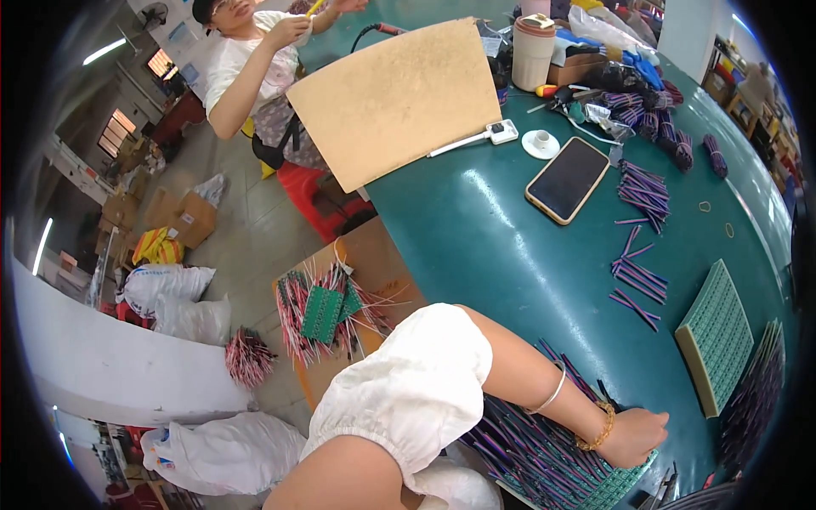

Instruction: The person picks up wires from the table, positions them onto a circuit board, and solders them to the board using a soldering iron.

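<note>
One hand [633, 435] is pressing down, fingers curled, on purple wires [527, 446] threaded through a green board [616, 486] — near the tabletop's [501, 255] lower edge.

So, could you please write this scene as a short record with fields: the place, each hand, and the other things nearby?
Place: dark green worktable, seen from above
Left hand: fist resting on a green circuit panel full of purple and black wires; forearm wears a silver bangle and a gold bead bracelet
Right hand: not in view
On the table: black smartphone in a tan case, loose purple wire pieces, pale green grid board, beige lidded cup, tan board
Others: a person in a white shirt beyond the table
</note>
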`<state>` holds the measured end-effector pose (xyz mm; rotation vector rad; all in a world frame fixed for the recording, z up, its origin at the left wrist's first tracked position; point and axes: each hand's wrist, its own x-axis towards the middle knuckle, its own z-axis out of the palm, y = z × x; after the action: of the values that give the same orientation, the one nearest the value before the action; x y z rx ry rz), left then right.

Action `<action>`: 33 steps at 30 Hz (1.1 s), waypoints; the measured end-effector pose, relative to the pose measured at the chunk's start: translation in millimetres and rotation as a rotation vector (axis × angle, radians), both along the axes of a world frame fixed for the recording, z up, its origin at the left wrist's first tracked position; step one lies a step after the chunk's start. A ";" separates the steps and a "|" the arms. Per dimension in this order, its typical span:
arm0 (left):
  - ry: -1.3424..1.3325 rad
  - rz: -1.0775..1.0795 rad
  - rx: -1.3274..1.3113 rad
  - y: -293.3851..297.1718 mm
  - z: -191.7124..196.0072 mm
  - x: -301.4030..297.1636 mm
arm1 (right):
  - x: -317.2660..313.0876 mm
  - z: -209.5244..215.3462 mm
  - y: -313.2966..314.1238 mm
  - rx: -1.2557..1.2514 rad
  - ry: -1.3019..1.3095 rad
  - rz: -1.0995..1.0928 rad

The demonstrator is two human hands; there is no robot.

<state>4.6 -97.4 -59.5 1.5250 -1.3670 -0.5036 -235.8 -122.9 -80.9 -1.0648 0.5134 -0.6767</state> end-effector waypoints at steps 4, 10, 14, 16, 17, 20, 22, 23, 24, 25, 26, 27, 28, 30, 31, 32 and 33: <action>-0.021 0.035 0.000 -2.3 -2.4 -2.0 | 2.9 -2.6 -7.4 -0.006 0.023 0.024; -0.022 0.011 0.026 -4.5 -0.9 -4.2 | 15.8 -9.2 -12.7 -0.008 0.015 0.053; -0.040 0.014 0.029 -4.1 -1.9 -5.2 | 19.7 -9.9 -16.4 -0.009 0.022 0.060; -0.032 0.038 0.008 -5.1 -3.2 -6.0 | 21.4 -9.9 -18.1 -0.009 0.028 0.063; -0.033 0.037 0.008 -5.8 -4.3 -6.0 | 22.5 -9.9 -18.8 -0.009 0.031 0.064; -0.043 0.023 0.004 -7.7 -6.1 -5.8 | 25.8 -10.0 -20.1 -0.007 0.042 0.065; -0.065 0.037 -0.011 -8.0 -5.6 -4.9 | 27.9 -10.3 -20.6 -0.004 0.050 0.065; -0.064 0.035 -0.010 -7.8 -5.4 -4.4 | 29.0 -10.4 -20.9 -0.003 0.054 0.066; -0.067 0.033 -0.002 -7.4 -5.1 -3.7 | 30.1 -10.4 -21.2 -0.001 0.058 0.067; -0.071 0.031 0.006 -7.2 -4.7 -2.9 | 32.0 -10.5 -21.5 -0.001 0.060 0.067; -0.073 0.030 0.006 -6.5 -4.0 -2.6 | 33.9 -10.5 -21.7 0.000 0.062 0.068; -0.069 0.031 0.006 -5.4 -3.0 -2.5 | 36.0 -10.4 -21.9 0.000 0.063 0.070; -0.067 0.034 0.005 -5.0 -2.0 -2.1 | 38.8 -10.1 -22.5 0.000 0.063 0.073; -0.064 0.033 0.004 -4.8 -3.4 -1.9 | 44.3 -9.5 -23.3 0.001 0.062 0.079; -0.055 0.030 0.002 -4.4 -3.9 -2.0 | 46.6 -9.3 -23.8 0.001 0.063 0.082; -0.058 0.030 0.003 -4.0 -4.4 -1.6 | 48.6 -9.3 -24.0 0.001 0.064 0.084; -0.060 0.032 -0.007 -3.6 -5.1 -1.1 | 50.3 -9.4 -24.1 0.003 0.064 0.086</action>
<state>3.6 -101.0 -64.7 1.5649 -1.3869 -0.4357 -185.6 -147.0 -90.3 -1.1019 0.5213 -0.5675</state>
